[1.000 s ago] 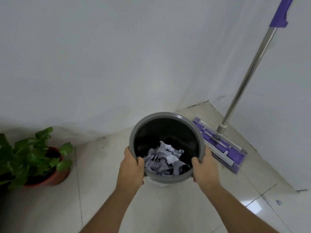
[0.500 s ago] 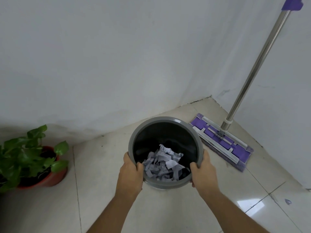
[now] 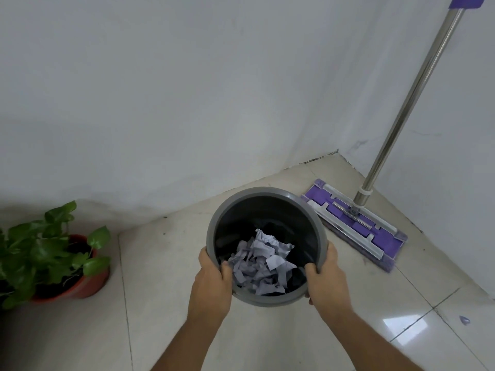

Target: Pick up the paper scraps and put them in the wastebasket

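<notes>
A round grey wastebasket [image 3: 263, 192] with a dark inside is held above the tiled floor in front of me. Crumpled pale paper scraps [image 3: 261, 263] lie heaped in its bottom. My left hand [image 3: 213, 283] grips the near left of the rim, thumb inside. My right hand [image 3: 325, 277] grips the near right of the rim the same way. One small pale scrap [image 3: 464, 320] lies on the floor at the far right.
A purple flat mop [image 3: 353, 223] with a metal pole leans in the room's corner, just right of the basket. A potted green plant [image 3: 51, 253] in a red-brown pot stands at the left by the white wall. Glossy tiles spread below.
The basket, held in both hands, has shifted slightly closer to the corner and mop. My view has turned a little, so the plant and mop sit differently in frame.
</notes>
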Demonstrator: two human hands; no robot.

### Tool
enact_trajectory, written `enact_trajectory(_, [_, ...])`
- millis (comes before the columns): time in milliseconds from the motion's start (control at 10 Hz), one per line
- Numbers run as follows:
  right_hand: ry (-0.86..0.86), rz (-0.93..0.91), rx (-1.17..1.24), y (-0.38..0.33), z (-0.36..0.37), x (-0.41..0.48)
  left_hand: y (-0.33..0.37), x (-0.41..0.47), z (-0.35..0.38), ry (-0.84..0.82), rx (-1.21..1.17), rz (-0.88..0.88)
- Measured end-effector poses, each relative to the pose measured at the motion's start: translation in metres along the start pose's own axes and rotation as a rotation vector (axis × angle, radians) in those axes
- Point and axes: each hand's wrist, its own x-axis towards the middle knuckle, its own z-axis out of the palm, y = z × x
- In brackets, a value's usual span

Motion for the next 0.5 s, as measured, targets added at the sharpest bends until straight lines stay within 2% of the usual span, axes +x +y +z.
enact_trajectory(100, [-0.011, 0.004, -0.022, 0.0, -0.005, 0.0, 0.003, -0.003, -0.004, -0.01, 0.032, 0.008])
enact_trajectory(300, [0.052, 0.056, -0.17, -0.013, -0.031, -0.004, 0.017, -0.013, -0.036, 0.012, 0.101, -0.13])
enact_trajectory(400, [0.078, 0.07, -0.214, -0.033, -0.055, -0.017, 0.036, -0.027, -0.063, -0.013, 0.086, -0.156])
enact_trajectory(500, [0.036, 0.07, -0.211, -0.067, -0.081, -0.048, 0.06, -0.048, -0.095, -0.107, 0.076, -0.165])
